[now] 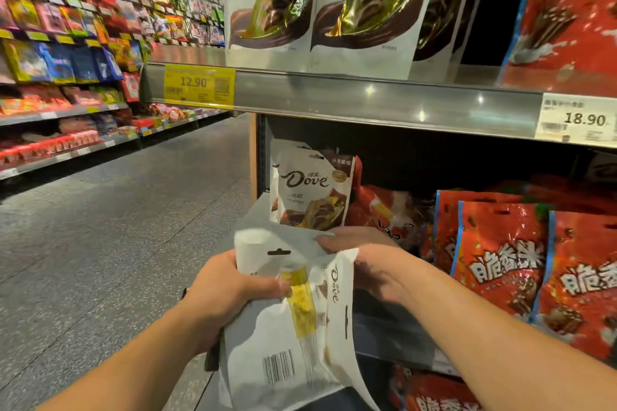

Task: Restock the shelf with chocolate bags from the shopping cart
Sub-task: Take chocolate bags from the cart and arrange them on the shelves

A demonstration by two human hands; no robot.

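Note:
I hold a bunch of white Dove chocolate bags [287, 337] in front of me, low in the view, backs and barcode facing me. My left hand [230, 290] grips the bunch from the left, thumb across the front. My right hand [370, 260] pinches the top edge of a bag from the right. Just behind my hands, a Dove bag [312, 192] stands upright at the left end of the lower shelf [258, 210]. More Dove bags [364, 7] stand on the upper shelf [367, 97]. The shopping cart is not visible.
Red chocolate bags [500, 257] fill the lower shelf to the right, and another red bag [564, 10] stands on the upper shelf. Price tags read 12.90 [197, 85] and 18.90 [581, 118]. The aisle floor [100, 227] opens left, with stocked snack shelves [66, 43] beyond.

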